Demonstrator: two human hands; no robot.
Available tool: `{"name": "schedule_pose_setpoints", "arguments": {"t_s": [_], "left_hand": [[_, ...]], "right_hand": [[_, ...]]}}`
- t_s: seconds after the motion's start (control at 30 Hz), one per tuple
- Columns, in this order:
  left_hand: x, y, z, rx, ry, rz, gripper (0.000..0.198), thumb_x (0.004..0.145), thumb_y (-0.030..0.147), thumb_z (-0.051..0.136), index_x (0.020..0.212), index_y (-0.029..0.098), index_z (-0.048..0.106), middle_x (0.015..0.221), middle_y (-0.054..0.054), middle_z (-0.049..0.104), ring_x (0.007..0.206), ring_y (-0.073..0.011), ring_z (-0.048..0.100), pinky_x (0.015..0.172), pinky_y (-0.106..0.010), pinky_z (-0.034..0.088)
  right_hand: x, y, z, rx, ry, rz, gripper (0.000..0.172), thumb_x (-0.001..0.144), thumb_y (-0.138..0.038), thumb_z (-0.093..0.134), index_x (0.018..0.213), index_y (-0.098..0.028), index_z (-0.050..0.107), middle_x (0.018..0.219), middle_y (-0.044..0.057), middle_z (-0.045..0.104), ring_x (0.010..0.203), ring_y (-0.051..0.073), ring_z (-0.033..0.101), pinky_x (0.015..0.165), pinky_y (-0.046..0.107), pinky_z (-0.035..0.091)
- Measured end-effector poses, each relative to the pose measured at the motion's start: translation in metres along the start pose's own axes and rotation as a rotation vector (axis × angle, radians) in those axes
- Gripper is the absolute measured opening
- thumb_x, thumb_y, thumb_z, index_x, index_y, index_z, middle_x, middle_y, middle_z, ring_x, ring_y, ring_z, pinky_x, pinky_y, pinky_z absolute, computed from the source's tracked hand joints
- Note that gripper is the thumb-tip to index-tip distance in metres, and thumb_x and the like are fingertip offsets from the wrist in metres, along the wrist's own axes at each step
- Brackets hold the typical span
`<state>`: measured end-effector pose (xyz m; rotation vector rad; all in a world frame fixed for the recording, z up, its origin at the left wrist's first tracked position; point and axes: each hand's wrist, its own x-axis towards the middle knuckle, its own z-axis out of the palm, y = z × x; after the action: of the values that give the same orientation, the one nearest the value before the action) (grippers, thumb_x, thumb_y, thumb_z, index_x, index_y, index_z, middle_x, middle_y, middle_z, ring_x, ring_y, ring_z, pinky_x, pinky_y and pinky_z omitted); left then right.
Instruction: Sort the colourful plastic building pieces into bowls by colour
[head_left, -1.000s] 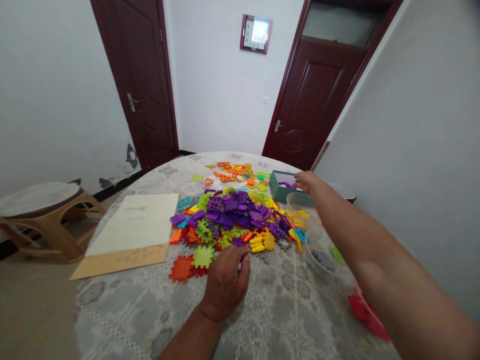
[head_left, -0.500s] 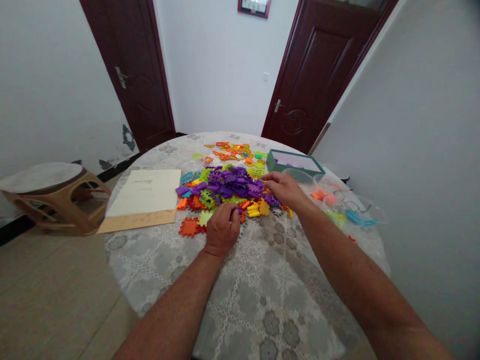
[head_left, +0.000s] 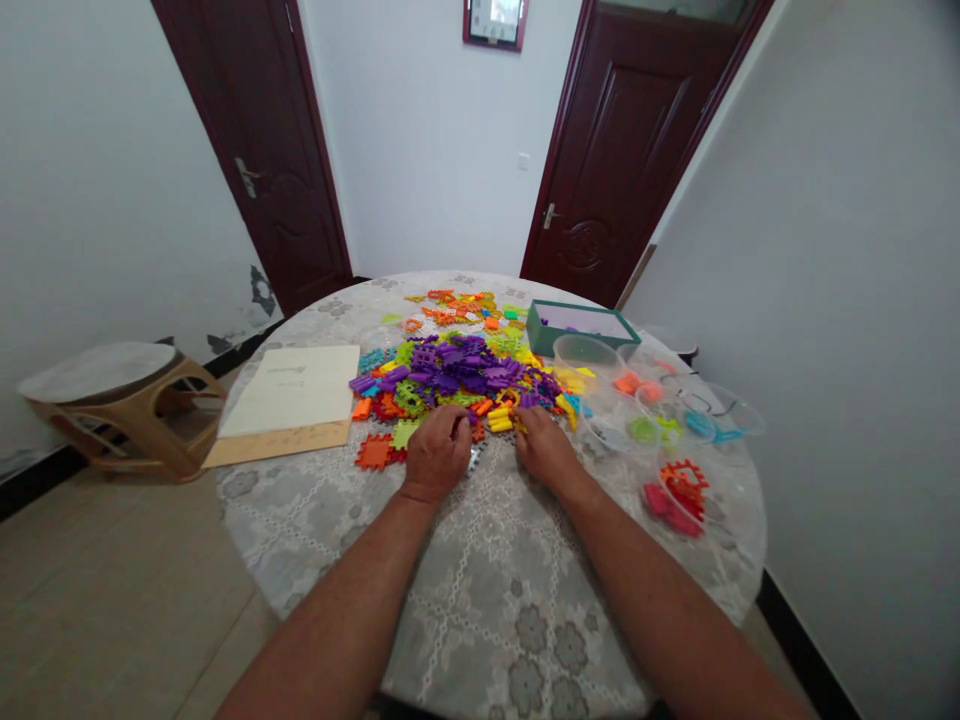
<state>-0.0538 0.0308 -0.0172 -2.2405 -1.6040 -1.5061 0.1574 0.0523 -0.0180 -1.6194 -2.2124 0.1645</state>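
A heap of plastic interlocking building pieces (head_left: 461, 365), mostly purple on top with green, orange, red and yellow below, lies mid-table. At its near edge my left hand (head_left: 439, 452) is closed, with a bit of a purple building piece (head_left: 472, 417) showing at the fingertips. My right hand (head_left: 546, 448) is closed at the heap's near right edge, and its fingertips are on a dark yellow building piece (head_left: 517, 423). Between the hands lie yellow tube-shaped pieces (head_left: 499, 420). A flat orange square piece (head_left: 373, 452) rests left of my left hand.
Clear plastic bowls (head_left: 585, 358) with sorted coloured pieces stand on the right, one holding red pieces (head_left: 682, 495). Behind them is a green box (head_left: 581, 340) with purple pieces inside. An open notebook (head_left: 289, 385) lies left. A stool (head_left: 112, 400) stands beside the table.
My right hand has come from the heap's right side back toward me, to the yellow pieces. My left hand stays nearly in place. The view has shifted, showing more of the bowls.
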Motion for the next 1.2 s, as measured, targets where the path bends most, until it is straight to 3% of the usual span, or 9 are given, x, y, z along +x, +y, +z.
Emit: {"name": "schedule_pose_setpoints", "arguments": {"t_s": [0.27, 0.53, 0.8, 0.97, 1.2], "left_hand": [[0.0, 0.002, 0.0, -0.007, -0.031, 0.013, 0.015, 0.098, 0.02, 0.051, 0.098, 0.021, 0.066, 0.093, -0.005, 0.072, 0.09, -0.0204, 0.068, 0.087, -0.033, 0.052], [-0.001, -0.002, 0.003, 0.001, -0.024, 0.032, 0.014, 0.097, 0.021, 0.053, 0.099, 0.021, 0.066, 0.094, -0.005, 0.072, 0.09, -0.0204, 0.068, 0.086, -0.033, 0.053], [0.0, 0.0, 0.003, 0.001, -0.022, 0.066, 0.013, 0.097, 0.019, 0.052, 0.097, 0.021, 0.066, 0.092, -0.005, 0.073, 0.087, -0.0204, 0.068, 0.085, -0.033, 0.053], [0.0, -0.001, 0.003, -0.003, -0.03, 0.065, 0.014, 0.097, 0.02, 0.052, 0.098, 0.021, 0.066, 0.093, -0.005, 0.073, 0.088, -0.02, 0.068, 0.086, -0.033, 0.053], [0.0, 0.0, 0.002, -0.019, -0.025, 0.063, 0.013, 0.097, 0.02, 0.053, 0.098, 0.021, 0.066, 0.095, -0.006, 0.074, 0.09, -0.0208, 0.07, 0.086, -0.033, 0.054]], "right_hand": [[-0.012, 0.005, -0.004, -0.105, -0.014, 0.127, 0.044, 0.094, -0.02, 0.052, 0.138, -0.019, 0.059, 0.137, 0.017, 0.056, 0.108, 0.028, 0.064, 0.088, 0.037, 0.052], [-0.008, 0.003, -0.009, -0.137, -0.043, 0.193, 0.046, 0.097, -0.027, 0.054, 0.142, -0.019, 0.055, 0.136, 0.016, 0.054, 0.122, 0.028, 0.058, 0.1, 0.036, 0.047], [-0.006, 0.002, -0.012, -0.233, -0.096, 0.177, 0.036, 0.103, -0.03, 0.042, 0.129, -0.016, 0.062, 0.124, 0.017, 0.06, 0.108, 0.028, 0.064, 0.091, 0.037, 0.05], [-0.007, -0.001, -0.012, -0.227, -0.066, 0.185, 0.039, 0.1, -0.043, 0.051, 0.127, -0.015, 0.061, 0.129, 0.018, 0.057, 0.116, 0.03, 0.061, 0.095, 0.037, 0.049], [-0.01, 0.003, -0.015, -0.152, -0.087, 0.15, 0.042, 0.097, -0.038, 0.057, 0.133, -0.017, 0.058, 0.128, 0.017, 0.057, 0.117, 0.028, 0.059, 0.101, 0.038, 0.045]]}}
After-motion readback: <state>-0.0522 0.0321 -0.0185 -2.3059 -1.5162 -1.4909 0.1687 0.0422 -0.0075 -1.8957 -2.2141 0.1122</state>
